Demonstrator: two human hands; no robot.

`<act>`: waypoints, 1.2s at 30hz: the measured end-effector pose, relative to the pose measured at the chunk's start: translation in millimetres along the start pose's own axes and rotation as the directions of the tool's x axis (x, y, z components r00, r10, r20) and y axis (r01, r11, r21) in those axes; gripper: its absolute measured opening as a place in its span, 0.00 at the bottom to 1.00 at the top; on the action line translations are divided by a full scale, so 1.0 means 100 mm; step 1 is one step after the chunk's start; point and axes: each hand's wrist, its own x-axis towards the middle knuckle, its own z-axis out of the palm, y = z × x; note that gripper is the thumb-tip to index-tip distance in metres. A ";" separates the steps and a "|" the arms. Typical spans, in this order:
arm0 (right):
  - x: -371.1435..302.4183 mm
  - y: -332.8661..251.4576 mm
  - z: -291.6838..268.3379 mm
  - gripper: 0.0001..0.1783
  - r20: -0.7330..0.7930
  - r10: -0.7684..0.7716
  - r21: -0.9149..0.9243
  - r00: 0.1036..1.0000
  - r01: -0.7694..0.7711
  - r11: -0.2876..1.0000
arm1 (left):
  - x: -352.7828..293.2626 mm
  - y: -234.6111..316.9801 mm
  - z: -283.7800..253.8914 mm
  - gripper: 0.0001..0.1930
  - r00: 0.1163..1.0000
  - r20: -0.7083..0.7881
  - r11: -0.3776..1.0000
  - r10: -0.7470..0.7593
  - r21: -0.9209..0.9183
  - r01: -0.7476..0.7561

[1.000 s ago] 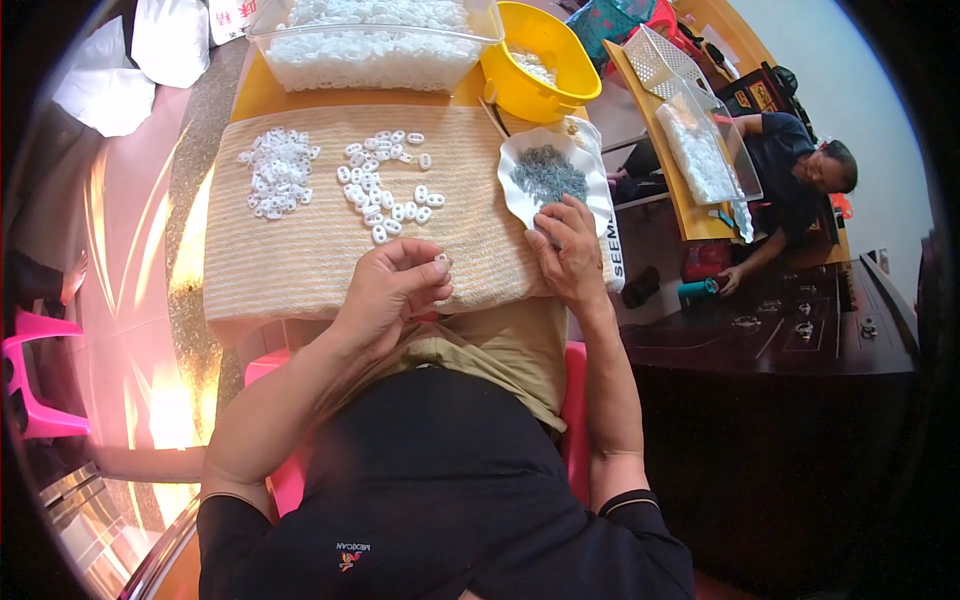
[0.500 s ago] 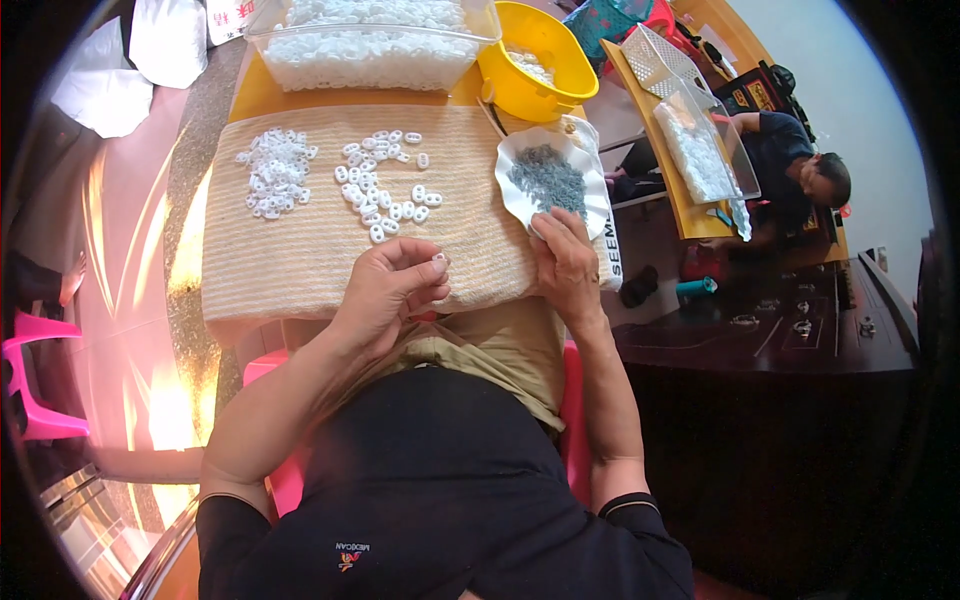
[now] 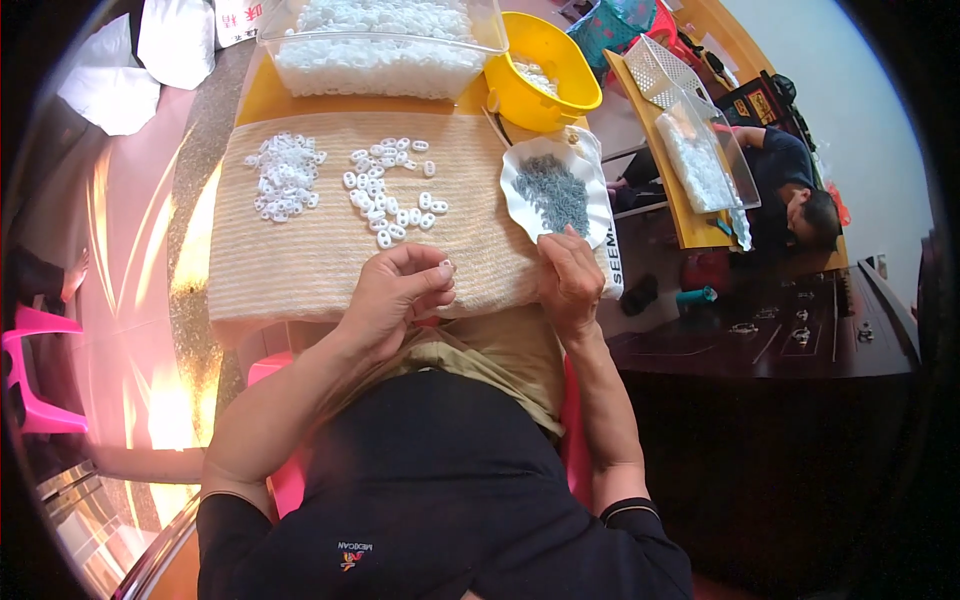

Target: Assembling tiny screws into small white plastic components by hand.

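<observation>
My left hand (image 3: 395, 300) is closed near the front edge of the cloth, thumb and index finger pinching a small white plastic piece (image 3: 447, 267) that mostly hides behind the fingertips. My right hand (image 3: 570, 280) hovers by the near rim of a white scalloped plate (image 3: 517, 208), its fingers drawn together. Whatever they hold is too small or hidden to make out. A heap of tiny grey parts (image 3: 552, 192) lies on the plate. Loose white oval pieces with two holes (image 3: 376, 205) are spread over the middle of the cloth, and a denser white pile (image 3: 286, 178) lies to their left.
Behind the striped cloth (image 3: 300, 270) stand a clear bin (image 3: 380, 70) full of white pieces and a yellow basin (image 3: 545, 105). At the right, a person (image 3: 785, 170) sits by another table holding a clear box (image 3: 740, 165). A pink stool (image 3: 45, 375) is at the left.
My right hand has drawn back from the grey parts toward the plate's near rim, its fingers closing together. The left hand keeps its pinch. The other person's head has tipped lower.
</observation>
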 end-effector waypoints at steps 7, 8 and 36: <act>0.06 -0.33 0.04 0.07 0.209 0.412 0.519 0.887 -0.458 0.722 | 0.00 -0.02 0.00 0.06 1.000 0.014 0.999 0.018 -0.028 -0.018; 0.09 -0.38 0.06 0.07 0.212 0.415 0.519 0.885 -0.462 0.719 | 0.01 -0.03 -0.01 0.06 1.000 0.022 0.999 0.017 -0.038 -0.016; 0.09 -0.62 0.21 0.08 0.532 0.286 0.718 0.797 -0.603 0.347 | -0.01 -0.04 -0.04 0.06 0.992 0.118 0.999 -0.044 -0.023 0.047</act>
